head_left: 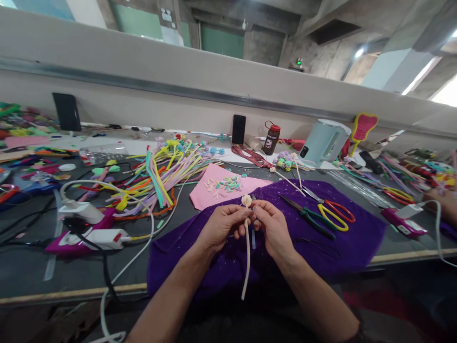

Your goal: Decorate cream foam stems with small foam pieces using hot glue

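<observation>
A cream pipe-cleaner flower point(246, 200) stands upright between my fingertips, its fuzzy stem hanging down past both hands. My left hand point(222, 226) pinches it just under the bloom. On the other side, my right hand point(274, 227) is closed with thumb and fingers at the same spot; fingertips hide the join. Beneath lies a purple cloth point(171, 257) dotted with lint. Green-handled pliers point(317, 223) and scissors point(333, 214) with red and yellow handles rest to the right. Two cream stems point(291, 182) lie just beyond. Short pastel cuttings point(228, 183) are scattered on a pink sheet point(202, 199).
Colourful pipe cleaners point(160, 178) are heaped left of the pink sheet. A magenta power strip point(71, 243) with plugs and trailing cables sits nearer. Behind stand a phone point(239, 129), bottle point(272, 139) and kettle point(323, 143). Another person's hand point(441, 202) shows at far right.
</observation>
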Motion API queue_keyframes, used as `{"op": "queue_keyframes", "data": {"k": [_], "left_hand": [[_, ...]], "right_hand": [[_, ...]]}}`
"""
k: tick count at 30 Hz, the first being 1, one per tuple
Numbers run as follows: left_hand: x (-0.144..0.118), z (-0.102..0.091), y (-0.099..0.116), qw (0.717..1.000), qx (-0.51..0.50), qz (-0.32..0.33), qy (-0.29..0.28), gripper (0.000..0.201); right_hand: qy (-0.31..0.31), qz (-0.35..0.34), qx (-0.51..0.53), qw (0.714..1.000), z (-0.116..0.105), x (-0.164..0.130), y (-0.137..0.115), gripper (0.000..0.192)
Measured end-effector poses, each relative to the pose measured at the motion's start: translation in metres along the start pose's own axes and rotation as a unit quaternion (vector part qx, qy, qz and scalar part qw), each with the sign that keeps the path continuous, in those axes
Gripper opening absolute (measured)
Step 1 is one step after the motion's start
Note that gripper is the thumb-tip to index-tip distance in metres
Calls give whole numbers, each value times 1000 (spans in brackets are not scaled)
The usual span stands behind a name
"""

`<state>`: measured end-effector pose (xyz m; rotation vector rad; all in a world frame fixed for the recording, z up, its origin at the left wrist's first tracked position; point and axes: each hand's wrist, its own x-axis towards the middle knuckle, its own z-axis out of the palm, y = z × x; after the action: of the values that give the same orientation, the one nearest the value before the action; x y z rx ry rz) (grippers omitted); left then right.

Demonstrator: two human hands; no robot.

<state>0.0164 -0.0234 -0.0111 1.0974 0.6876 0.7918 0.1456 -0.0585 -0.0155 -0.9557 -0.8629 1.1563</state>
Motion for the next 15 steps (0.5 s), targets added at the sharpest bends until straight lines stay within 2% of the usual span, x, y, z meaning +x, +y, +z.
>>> {"op": "queue_keyframes", "data": {"k": [5,15], "left_hand": [[-1,2,1,1000,23,13,4,27],[-3,6,2,993,106,37,21,29]], "right_hand": [[-37,-7,-41,998,1,3,-1,11],[-24,5,-78,997,0,4,-3,6]]}}
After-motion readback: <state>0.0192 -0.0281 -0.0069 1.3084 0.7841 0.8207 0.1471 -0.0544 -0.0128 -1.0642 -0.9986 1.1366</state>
